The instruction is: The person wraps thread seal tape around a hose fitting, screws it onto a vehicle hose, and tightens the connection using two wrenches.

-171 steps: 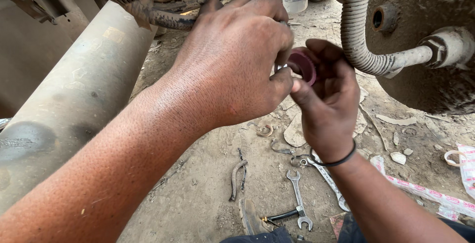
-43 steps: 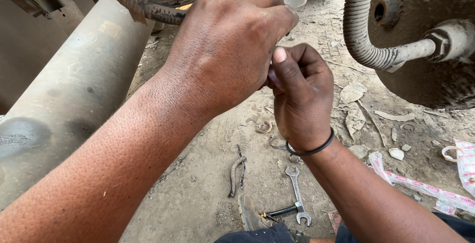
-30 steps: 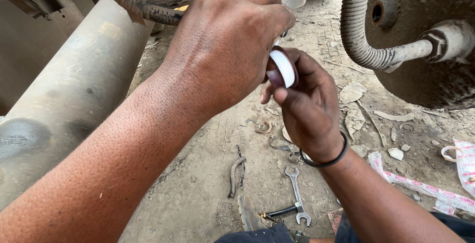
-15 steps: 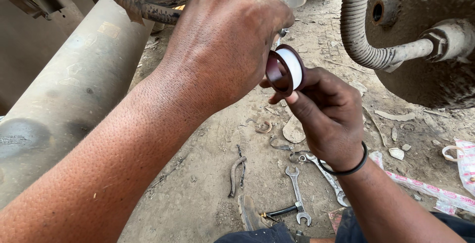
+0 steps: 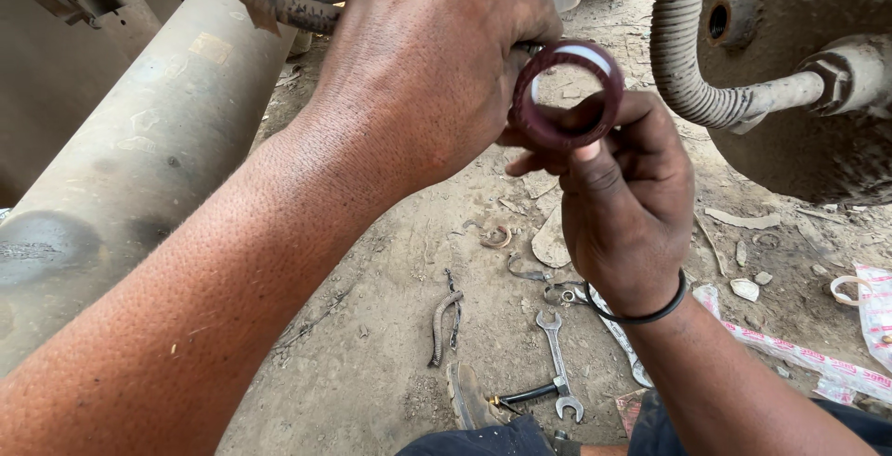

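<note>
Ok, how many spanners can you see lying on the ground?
2. A small steel open-ended spanner lies on the dirt below the right hand; a longer steel spanner lies just right of it, partly hidden by the wrist. Others may be hidden.

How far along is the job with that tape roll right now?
Done: spanners lie on the dirt below, set aside. In hand: the right hand pinches a maroon roll of white tape, while the left hand closes on something at the roll's edge, hidden by the fingers. Left: no wrapped thread shows, and the hose fitting is untouched.

Corrugated hose and pipe flank open dirt ground.
</note>
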